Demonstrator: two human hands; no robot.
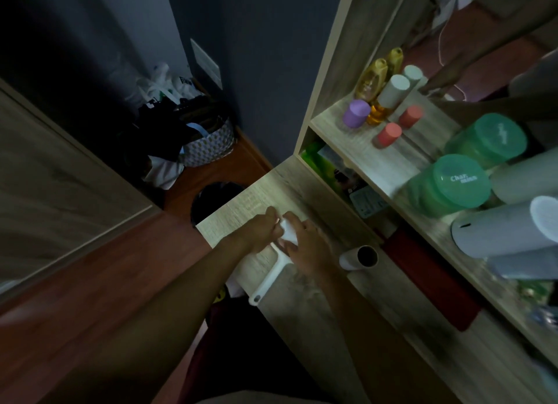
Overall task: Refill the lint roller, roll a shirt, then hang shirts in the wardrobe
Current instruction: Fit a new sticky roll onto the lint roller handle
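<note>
A white lint roller [271,278] lies on the pale wooden desktop [317,307], its handle pointing toward me. Both hands are on its head end. My left hand [262,230] pinches the far tip of the white roll [289,233]. My right hand [308,246] wraps around that roll from the right. A spare white roll with a dark cardboard core [359,257] lies on the desk just right of my right hand. No shirt is clearly visible.
A shelf unit on the right holds several bottles [389,94], two green tubs [453,183] and white cylinders [507,225]. A red item [428,276] lies under the shelf. On the floor stand a laundry basket [208,143] and a dark bin [214,201]. A wardrobe door [60,186] is at left.
</note>
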